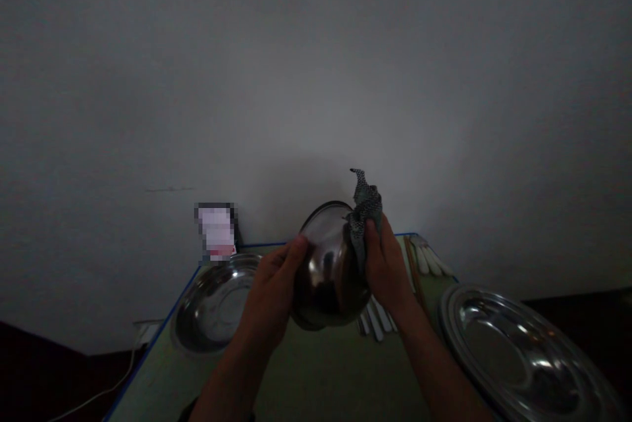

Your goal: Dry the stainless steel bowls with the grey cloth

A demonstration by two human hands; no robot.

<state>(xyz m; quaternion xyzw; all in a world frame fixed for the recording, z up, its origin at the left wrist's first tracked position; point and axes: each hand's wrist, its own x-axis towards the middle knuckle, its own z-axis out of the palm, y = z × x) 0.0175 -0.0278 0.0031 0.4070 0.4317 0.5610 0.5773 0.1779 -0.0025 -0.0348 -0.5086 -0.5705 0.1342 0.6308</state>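
Observation:
A shiny metal bowl (328, 270) is held up over the table, tilted so that its rounded outside faces me. My left hand (276, 284) grips its left side, thumb on the outer wall and the other fingers mostly hidden. On the bowl's right side, my right hand (388, 264) is closed on a crumpled dark patterned cloth (366, 205). The cloth lies against the bowl's wall near the rim, and a loose corner sticks up above the hand.
A wide metal basin (187, 316) stands at the table's left, a propped screen (217, 231) behind it. Large metal trays (494, 343) are stacked at the right. White-handled utensils (429, 261) lie at the back right, several pieces of cutlery (376, 323) below the bowl. The wall (316, 79) rises behind the table.

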